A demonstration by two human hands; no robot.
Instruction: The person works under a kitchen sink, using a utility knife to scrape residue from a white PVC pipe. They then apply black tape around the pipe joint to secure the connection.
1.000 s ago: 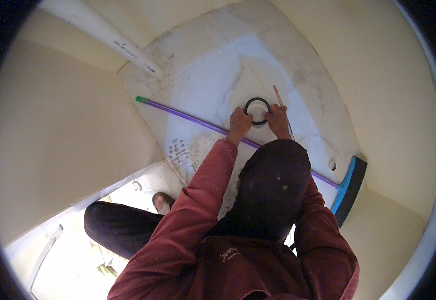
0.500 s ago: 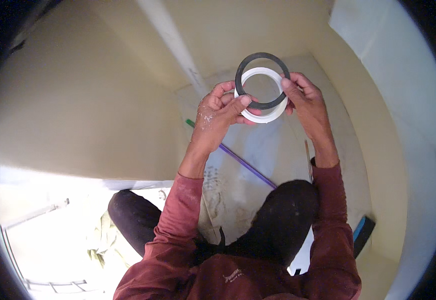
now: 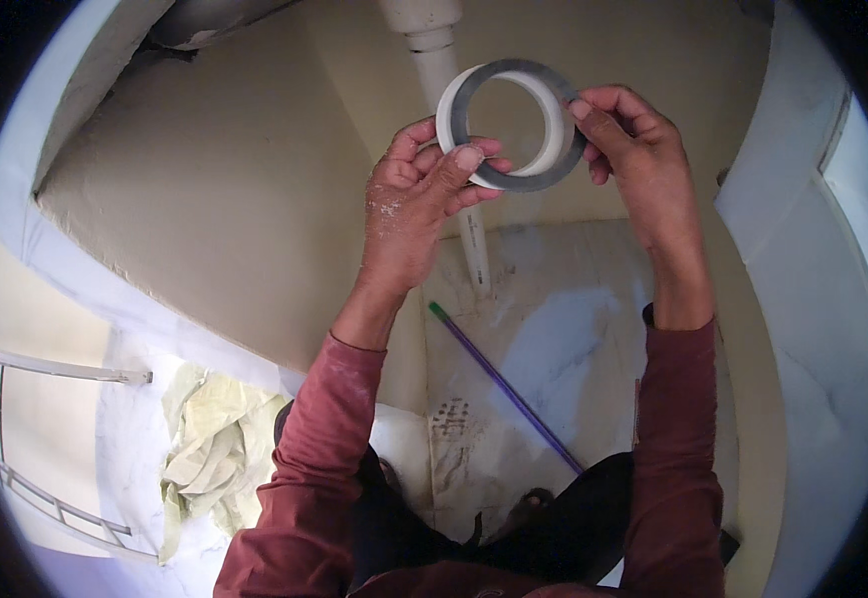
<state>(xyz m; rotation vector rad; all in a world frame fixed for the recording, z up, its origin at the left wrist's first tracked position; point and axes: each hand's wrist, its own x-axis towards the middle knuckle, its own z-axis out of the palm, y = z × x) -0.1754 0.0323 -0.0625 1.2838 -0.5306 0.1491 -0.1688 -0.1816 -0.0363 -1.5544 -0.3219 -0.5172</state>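
Note:
My left hand [image 3: 404, 204] and my right hand [image 3: 643, 169] hold a white ring [image 3: 447, 115] and a dark grey flat ring [image 3: 530, 181] up in front of me. The grey ring lies over the white one on the side facing me, with the two openings nearly aligned. My left thumb presses the lower left of the grey ring, fingers curled behind. My right thumb and fingers pinch its upper right. Behind them a white pipe [image 3: 474, 249] runs down the beige wall to the tiled floor.
A purple pole [image 3: 504, 384] with a green end lies across the floor beyond my knees. At lower left are a metal rail fixture [image 3: 65, 371] and a crumpled pale yellow sheet [image 3: 205, 448]. Beige walls surround me; a white surface [image 3: 803, 319] borders the right side.
Both hands have lifted the rings from low over the floor to higher up. The grey ring now overlaps the white one more closely. My view has tilted toward the wall and upper pipe.

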